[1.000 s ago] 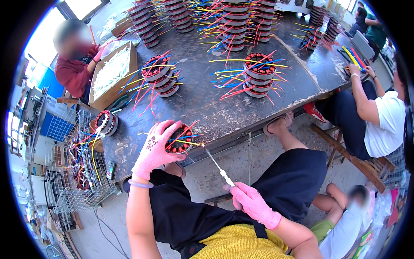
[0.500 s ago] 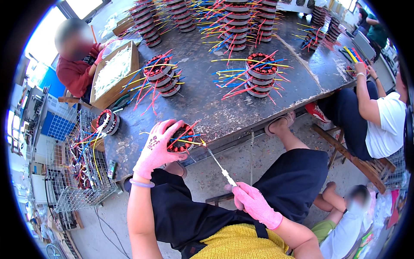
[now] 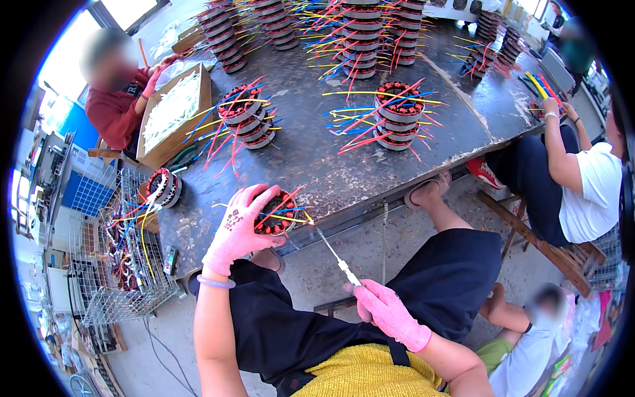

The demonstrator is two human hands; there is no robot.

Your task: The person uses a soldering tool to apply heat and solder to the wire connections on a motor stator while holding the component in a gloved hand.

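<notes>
At the table's near edge my left hand (image 3: pixel 239 225), in a pink glove, is closed around a motor stator (image 3: pixel 276 215) with red windings inside a ring. Yellow, red and blue wires stick out of it. Lower and to the right, my right hand (image 3: pixel 390 309), also gloved in pink, grips a slim white-handled tool (image 3: pixel 344 266) with a thin metal shaft. The tool's tip meets or nearly meets the end of a yellow wire (image 3: pixel 308 216) from the stator. Contact there is too small to be sure of.
On the dark table (image 3: pixel 304 152) stand a short stator stack (image 3: pixel 248 119), another (image 3: pixel 399 116) and several tall stacks behind. A single stator (image 3: pixel 164 187) sits left, near a cardboard box (image 3: pixel 173 116) of white pieces. A wire basket (image 3: pixel 126 271) flanks the table. Other people sit around.
Both hands, the stator and the tool stay almost in place. The yellow wire's end and the tool tip have barely shifted. The person at the far left has moved their hands slightly.
</notes>
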